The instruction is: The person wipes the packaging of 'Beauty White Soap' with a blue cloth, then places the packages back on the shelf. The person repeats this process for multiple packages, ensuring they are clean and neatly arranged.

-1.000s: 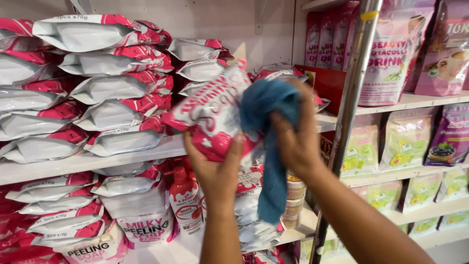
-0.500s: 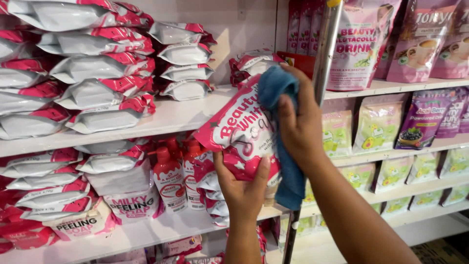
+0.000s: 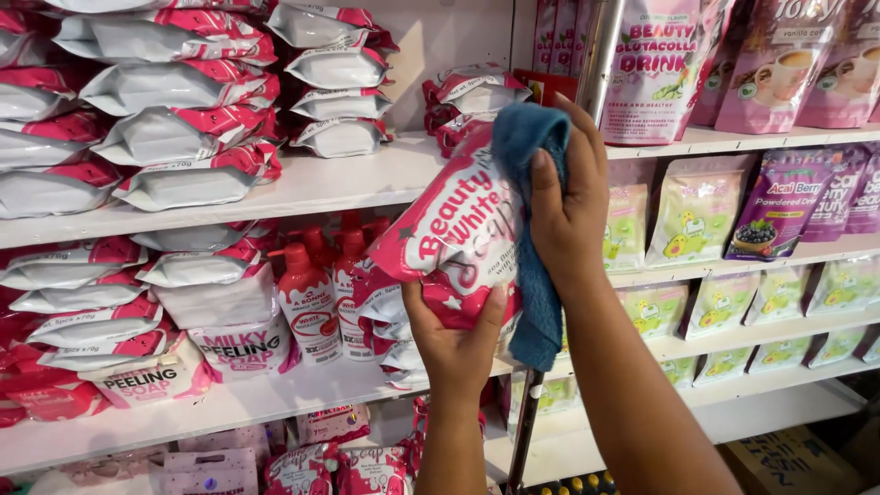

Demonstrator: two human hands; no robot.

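The scene was brightly and evenly lit, with light apparently from above and in front; shadows were soft, darkest beneath the white shelf boards (image 3: 348, 188) and behind the stacked pink-and-white packs (image 3: 174, 137); a pale sheen ran down the metal upright (image 3: 600, 55) and glossy pouches (image 3: 655, 73); focus was fairly sharp centrally; the edges bowed slightly, and the lower right corner fell dim.

The pouch (image 3: 454, 240) was pink and white with pink lettering and white stars. The cloth (image 3: 532, 229) was plain blue. Stacked packs (image 3: 174, 137) were silver-white with pink ends. The bottles (image 3: 307, 298) were red with white labels. The shelf (image 3: 348, 183) was white.
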